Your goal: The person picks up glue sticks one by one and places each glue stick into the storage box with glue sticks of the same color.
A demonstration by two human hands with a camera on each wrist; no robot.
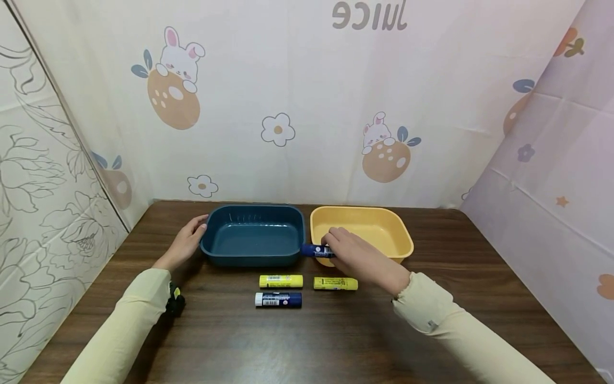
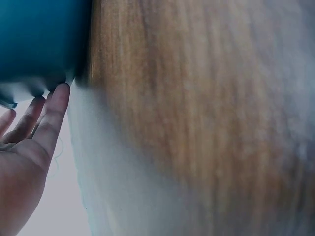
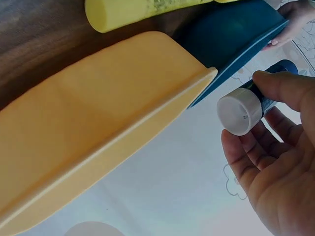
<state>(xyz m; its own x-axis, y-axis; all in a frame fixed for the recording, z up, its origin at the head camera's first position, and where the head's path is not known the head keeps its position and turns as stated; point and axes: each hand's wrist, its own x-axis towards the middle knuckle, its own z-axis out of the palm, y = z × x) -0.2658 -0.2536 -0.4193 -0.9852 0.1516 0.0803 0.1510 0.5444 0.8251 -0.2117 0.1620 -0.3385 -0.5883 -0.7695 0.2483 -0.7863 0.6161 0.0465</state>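
Observation:
Between thumb and fingers my right hand (image 1: 357, 255) pinches a dark blue glue stick (image 1: 316, 250), held above the near left rim of the yellow basin (image 1: 403, 234). Its white end (image 3: 239, 113) faces the camera in the right wrist view. My left hand (image 1: 186, 242) touches the left side of the dark teal basin (image 1: 251, 261); its fingers look mostly straight in the left wrist view (image 2: 34, 147). In front of the basins lie two yellow glue sticks, one on the left (image 1: 281, 281) and one on the right (image 1: 336, 284). Nearest me lies another dark blue glue stick (image 1: 278, 300) with a white end.
Both basins stand side by side at the back of the brown wooden table (image 1: 326, 341). Behind them hangs a printed curtain (image 1: 316, 96), with more patterned cloth at left and right. A small black object (image 1: 175, 301) shows by the left wrist.

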